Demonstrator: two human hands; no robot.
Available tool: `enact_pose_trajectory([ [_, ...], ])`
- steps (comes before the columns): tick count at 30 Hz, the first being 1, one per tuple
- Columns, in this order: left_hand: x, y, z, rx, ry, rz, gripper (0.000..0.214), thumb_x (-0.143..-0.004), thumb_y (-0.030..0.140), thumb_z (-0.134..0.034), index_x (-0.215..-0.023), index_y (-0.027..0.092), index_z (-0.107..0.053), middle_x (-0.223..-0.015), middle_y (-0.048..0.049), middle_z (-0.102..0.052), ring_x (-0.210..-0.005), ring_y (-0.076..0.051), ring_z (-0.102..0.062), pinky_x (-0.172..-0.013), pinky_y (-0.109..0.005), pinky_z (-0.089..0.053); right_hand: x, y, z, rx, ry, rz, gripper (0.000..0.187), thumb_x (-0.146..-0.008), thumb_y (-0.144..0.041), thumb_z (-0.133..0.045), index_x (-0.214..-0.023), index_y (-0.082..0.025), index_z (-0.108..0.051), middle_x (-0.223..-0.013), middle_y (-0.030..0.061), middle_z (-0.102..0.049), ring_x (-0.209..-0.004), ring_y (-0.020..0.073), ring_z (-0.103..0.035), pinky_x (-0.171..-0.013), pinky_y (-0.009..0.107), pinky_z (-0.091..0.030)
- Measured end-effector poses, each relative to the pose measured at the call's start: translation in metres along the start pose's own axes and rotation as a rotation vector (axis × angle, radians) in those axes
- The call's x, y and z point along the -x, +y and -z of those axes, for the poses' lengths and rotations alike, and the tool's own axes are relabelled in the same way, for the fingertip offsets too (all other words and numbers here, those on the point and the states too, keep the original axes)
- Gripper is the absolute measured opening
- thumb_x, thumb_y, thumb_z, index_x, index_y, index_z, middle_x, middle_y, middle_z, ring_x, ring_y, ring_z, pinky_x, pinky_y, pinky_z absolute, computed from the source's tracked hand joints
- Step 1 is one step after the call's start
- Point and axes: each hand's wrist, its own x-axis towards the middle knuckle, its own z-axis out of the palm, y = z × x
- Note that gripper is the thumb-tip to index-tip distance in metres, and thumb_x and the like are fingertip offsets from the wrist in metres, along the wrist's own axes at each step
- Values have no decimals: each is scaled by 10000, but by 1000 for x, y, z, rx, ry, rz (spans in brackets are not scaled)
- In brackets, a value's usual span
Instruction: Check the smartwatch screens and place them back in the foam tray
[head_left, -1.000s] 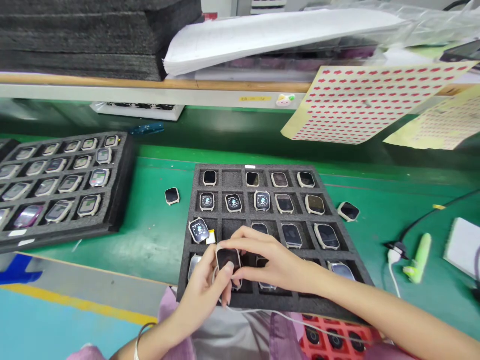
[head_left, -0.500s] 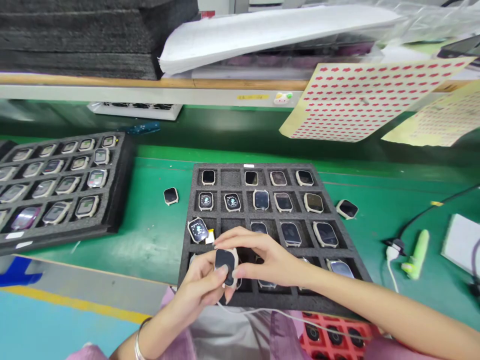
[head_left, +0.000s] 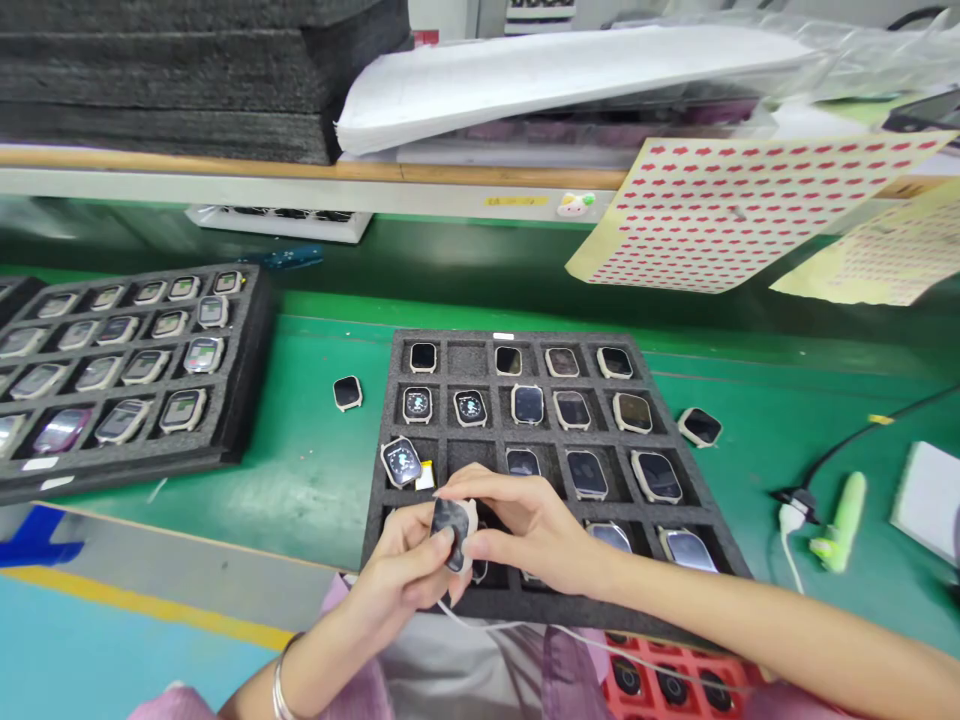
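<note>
Hands (head_left: 409, 565) with watch (head_left: 450, 520) above foam tray (head_left: 466, 358)

Shows black with a cream rim on the watch body (head_left: 451, 520) between the fingers (head_left: 448, 491). Runs white along the cable (head_left: 517, 626) below them. Spreads charcoal grey, gridded in square pockets, over the foam tray (head_left: 466, 358) beyond the fingers. Turns green on the table mat (head_left: 315, 470) to their left. Dots red on pale yellow across the sticker sheet (head_left: 720, 215) far beyond.

A: Can we see the whole watch (head_left: 450, 520)?
B: No. Our left hand (head_left: 405, 570) and right hand (head_left: 536, 530) cover its edges, and some tray (head_left: 480, 345) cells behind them.
A: And the red tray (head_left: 660, 680)?
B: It is cut off at the bottom edge, and the left tray (head_left: 240, 420) runs off too. The lit dials (head_left: 417, 404) are too small for us to read.
</note>
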Motion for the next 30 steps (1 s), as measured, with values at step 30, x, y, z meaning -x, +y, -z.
enact_pose_trajectory([
  [30, -1, 0, -23, -234, 277, -118, 325, -834, 420, -630, -1015, 161, -551, -557, 103, -281, -421, -31, -146, -380, -164, -141, -13, -38, 3, 902, -212, 23, 546, -841, -280, -681, -1335, -215, -457, -1160, 100, -540, -1033, 218, -539, -865, 348, -483],
])
